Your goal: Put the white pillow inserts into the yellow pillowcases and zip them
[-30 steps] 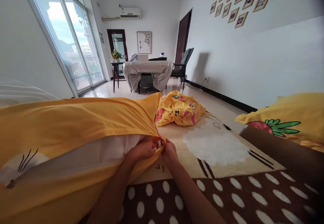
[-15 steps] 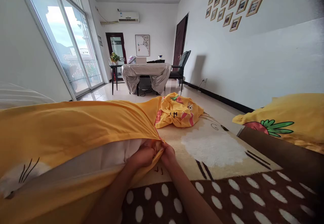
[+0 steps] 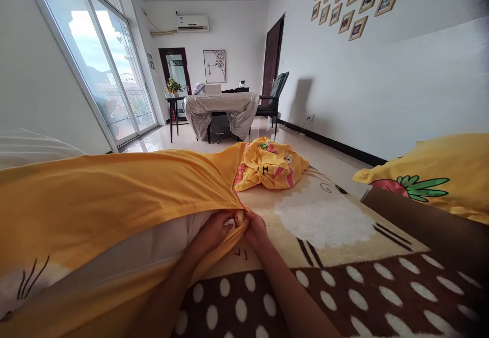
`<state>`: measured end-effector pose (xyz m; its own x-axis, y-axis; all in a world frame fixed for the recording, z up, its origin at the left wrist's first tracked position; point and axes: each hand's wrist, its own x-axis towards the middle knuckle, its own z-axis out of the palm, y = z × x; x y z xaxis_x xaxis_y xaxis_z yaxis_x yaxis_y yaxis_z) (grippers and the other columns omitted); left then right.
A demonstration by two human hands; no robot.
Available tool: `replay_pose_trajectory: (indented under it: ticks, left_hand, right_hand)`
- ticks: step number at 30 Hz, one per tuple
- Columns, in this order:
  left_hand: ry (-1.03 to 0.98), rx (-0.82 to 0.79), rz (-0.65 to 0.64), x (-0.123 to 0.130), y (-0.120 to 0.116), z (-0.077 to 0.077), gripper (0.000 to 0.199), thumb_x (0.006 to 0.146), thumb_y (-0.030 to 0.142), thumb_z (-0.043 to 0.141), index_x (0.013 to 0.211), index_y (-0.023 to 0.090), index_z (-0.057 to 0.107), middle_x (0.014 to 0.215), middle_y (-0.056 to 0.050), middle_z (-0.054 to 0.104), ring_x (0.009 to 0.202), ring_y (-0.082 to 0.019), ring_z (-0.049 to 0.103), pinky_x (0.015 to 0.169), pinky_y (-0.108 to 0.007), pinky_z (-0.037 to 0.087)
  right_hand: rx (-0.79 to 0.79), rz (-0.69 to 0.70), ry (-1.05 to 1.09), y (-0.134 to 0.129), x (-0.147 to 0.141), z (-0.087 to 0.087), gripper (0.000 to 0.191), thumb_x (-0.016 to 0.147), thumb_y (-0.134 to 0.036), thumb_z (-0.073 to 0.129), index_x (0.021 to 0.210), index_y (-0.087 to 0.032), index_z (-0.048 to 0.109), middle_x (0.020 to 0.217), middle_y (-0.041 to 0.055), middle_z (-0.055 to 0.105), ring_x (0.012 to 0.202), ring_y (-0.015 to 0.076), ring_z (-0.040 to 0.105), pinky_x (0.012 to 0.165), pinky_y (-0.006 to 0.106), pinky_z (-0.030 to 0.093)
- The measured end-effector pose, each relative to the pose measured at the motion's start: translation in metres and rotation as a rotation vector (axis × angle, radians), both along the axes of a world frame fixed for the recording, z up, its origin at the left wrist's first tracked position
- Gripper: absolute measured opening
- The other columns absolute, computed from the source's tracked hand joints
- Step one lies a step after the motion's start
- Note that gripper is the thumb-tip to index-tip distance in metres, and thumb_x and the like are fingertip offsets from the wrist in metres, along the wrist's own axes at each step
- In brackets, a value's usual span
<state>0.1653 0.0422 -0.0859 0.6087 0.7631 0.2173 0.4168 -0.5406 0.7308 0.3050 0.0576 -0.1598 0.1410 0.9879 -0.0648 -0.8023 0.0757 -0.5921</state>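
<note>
A yellow duvet cover [image 3: 126, 180] stretches across the left and middle, its long opening facing me. Inside that opening shows a white quilt [image 3: 153, 243]. My left hand [image 3: 214, 231] reaches into the opening near its right corner, fingers curled on a bit of the white quilt. Close beside it, my right hand [image 3: 255, 230] pinches the cover's edge at that corner, where a reddish seam runs. The part of the cover beyond the corner lies bunched, with carrot and rabbit prints [image 3: 273, 167] on it.
Under the cover lies a cream and brown rug [image 3: 355, 284] with white spots. At right a yellow pillow [image 3: 454, 175] with a carrot print rests on a brown edge. Further off stand a covered table [image 3: 220, 104], a black chair [image 3: 275, 98] and a glass sliding door [image 3: 110, 68].
My left hand has turned and shifted slightly, and a bit of white now shows at its fingertips. My right hand keeps its pinch at the corner. The view has tilted a little.
</note>
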Motion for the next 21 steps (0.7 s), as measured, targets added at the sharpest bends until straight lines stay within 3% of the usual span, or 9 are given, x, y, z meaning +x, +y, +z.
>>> replay_pose_trajectory:
  ticks: [5, 16, 21]
  left_hand:
    - [-0.043, -0.002, 0.09, 0.0034, -0.0011, 0.0013, 0.022, 0.078, 0.019, 0.047, 0.08, 0.014, 0.068, 0.084, -0.005, 0.069, 0.082, -0.018, 0.06, 0.081, -0.027, 0.044]
    - [-0.042, -0.023, 0.029, -0.0001, -0.0032, 0.0069, 0.023, 0.081, 0.026, 0.048, 0.089, 0.014, 0.066, 0.091, -0.005, 0.068, 0.086, -0.017, 0.059, 0.08, -0.024, 0.043]
    - [-0.034, -0.048, 0.035, -0.001, -0.0015, 0.0061, 0.021, 0.081, 0.027, 0.048, 0.083, 0.013, 0.064, 0.084, -0.005, 0.066, 0.079, -0.016, 0.058, 0.075, -0.024, 0.043]
  right_hand:
    - [-0.048, 0.022, -0.002, -0.0001, 0.0, 0.0021, 0.01, 0.065, -0.01, 0.061, 0.071, -0.016, 0.065, 0.068, 0.0029, 0.069, 0.059, 0.0156, 0.063, 0.059, 0.026, 0.051]
    - [-0.055, -0.016, -0.005, -0.0018, -0.0028, 0.0051, 0.012, 0.061, -0.011, 0.062, 0.07, -0.017, 0.065, 0.07, 0.0022, 0.069, 0.064, 0.0154, 0.063, 0.062, 0.024, 0.05]
    - [-0.055, -0.004, -0.015, -0.0033, -0.0038, 0.008, 0.011, 0.061, -0.011, 0.062, 0.07, -0.016, 0.066, 0.07, 0.0032, 0.07, 0.062, 0.015, 0.062, 0.061, 0.024, 0.05]
